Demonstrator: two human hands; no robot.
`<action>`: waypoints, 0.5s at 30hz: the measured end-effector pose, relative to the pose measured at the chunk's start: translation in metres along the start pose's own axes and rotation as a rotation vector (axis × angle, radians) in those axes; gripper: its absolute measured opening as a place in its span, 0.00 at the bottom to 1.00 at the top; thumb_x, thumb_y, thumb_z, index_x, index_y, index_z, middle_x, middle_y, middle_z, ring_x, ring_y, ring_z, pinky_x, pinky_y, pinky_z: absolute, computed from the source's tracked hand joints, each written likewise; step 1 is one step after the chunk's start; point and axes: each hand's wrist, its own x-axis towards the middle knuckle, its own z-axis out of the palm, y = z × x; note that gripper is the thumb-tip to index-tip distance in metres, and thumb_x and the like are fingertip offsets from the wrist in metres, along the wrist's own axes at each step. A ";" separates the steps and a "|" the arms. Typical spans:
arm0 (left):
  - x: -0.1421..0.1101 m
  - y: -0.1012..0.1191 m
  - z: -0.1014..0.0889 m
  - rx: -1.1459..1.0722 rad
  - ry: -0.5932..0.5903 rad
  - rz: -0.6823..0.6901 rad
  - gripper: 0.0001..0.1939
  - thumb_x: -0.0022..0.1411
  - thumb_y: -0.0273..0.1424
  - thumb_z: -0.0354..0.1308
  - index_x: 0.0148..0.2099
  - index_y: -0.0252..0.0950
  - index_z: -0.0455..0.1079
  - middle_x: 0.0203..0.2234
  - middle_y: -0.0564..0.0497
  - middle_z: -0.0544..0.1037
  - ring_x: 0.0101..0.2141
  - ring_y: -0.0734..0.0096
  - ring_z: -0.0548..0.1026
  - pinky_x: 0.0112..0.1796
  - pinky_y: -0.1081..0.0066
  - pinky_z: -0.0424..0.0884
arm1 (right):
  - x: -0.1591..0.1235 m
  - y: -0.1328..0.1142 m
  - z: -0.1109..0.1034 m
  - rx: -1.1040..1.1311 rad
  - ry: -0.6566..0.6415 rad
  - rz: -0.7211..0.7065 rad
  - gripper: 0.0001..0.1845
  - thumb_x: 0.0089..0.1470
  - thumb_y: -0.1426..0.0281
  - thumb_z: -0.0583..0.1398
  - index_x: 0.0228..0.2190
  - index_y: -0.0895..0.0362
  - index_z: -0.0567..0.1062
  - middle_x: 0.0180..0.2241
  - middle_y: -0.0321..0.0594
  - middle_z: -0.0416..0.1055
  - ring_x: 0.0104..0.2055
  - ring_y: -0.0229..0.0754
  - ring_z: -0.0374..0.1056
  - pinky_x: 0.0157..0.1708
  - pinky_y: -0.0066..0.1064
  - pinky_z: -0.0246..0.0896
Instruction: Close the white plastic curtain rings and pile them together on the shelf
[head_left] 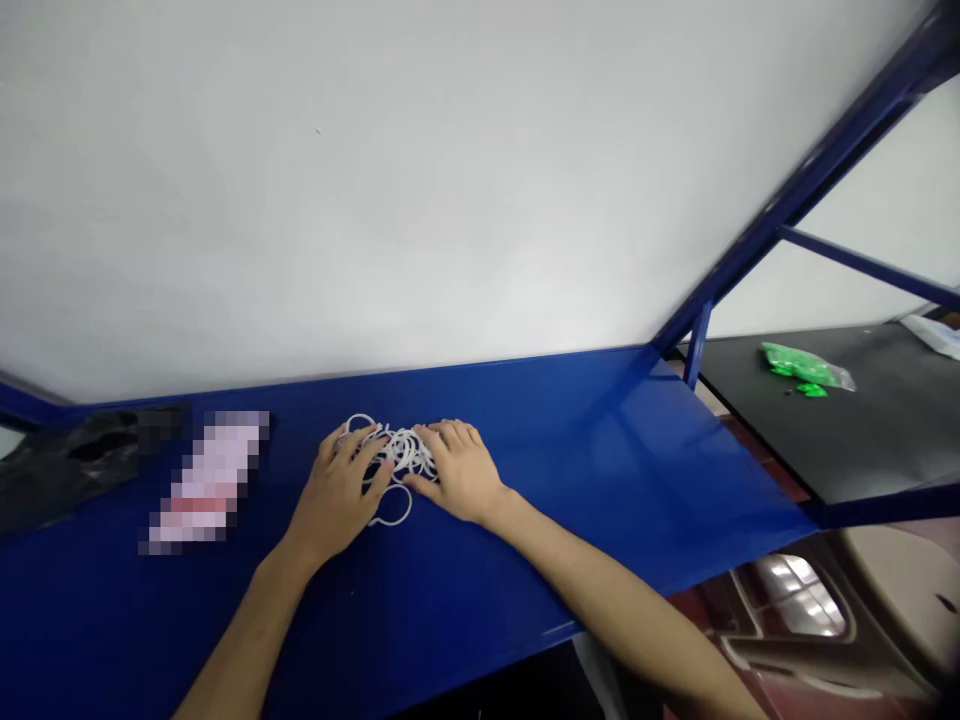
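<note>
A small pile of thin white rings, looking like plastic shower curtain rings, lies on the blue tabletop. My left hand rests palm down at the pile's left side, fingers spread and touching some rings. From the right, my right hand lies over the pile's edge with its fingers stretched out and its thumb toward the rings. One ring sits apart from the heap, near my left thumb, and another sticks out beyond my left fingers. Parts of the pile are hidden under both hands.
A pinkish blurred-out item and a black plastic bag lie to the left. Blue metal framing rises at the right. Past it, a black table bears a bag of green pieces. A brown plastic chair stands below.
</note>
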 end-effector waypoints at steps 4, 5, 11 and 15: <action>0.000 0.010 -0.002 -0.016 0.009 0.010 0.27 0.70 0.42 0.47 0.63 0.33 0.64 0.63 0.39 0.67 0.66 0.45 0.55 0.63 0.43 0.55 | 0.003 0.009 0.001 -0.041 0.030 0.089 0.36 0.63 0.47 0.53 0.61 0.60 0.66 0.65 0.55 0.59 0.68 0.57 0.52 0.66 0.53 0.46; 0.000 0.014 -0.002 -0.011 -0.003 0.005 0.29 0.70 0.42 0.46 0.67 0.33 0.60 0.64 0.40 0.65 0.67 0.43 0.53 0.63 0.42 0.54 | 0.004 0.009 0.001 -0.055 0.026 0.099 0.37 0.63 0.46 0.52 0.62 0.60 0.65 0.66 0.55 0.58 0.69 0.57 0.50 0.67 0.55 0.43; 0.000 0.026 0.003 0.067 -0.026 0.002 0.33 0.69 0.45 0.48 0.71 0.38 0.52 0.67 0.40 0.60 0.69 0.37 0.47 0.62 0.34 0.49 | -0.002 0.003 0.000 -0.075 -0.054 0.004 0.44 0.63 0.45 0.50 0.67 0.62 0.55 0.69 0.56 0.49 0.72 0.60 0.43 0.68 0.58 0.38; 0.001 0.020 0.007 0.067 0.027 -0.060 0.30 0.69 0.46 0.48 0.67 0.38 0.61 0.70 0.40 0.51 0.68 0.36 0.47 0.62 0.35 0.50 | -0.009 -0.005 -0.002 -0.068 -0.099 -0.102 0.46 0.62 0.43 0.50 0.67 0.63 0.53 0.70 0.53 0.48 0.72 0.60 0.40 0.69 0.59 0.37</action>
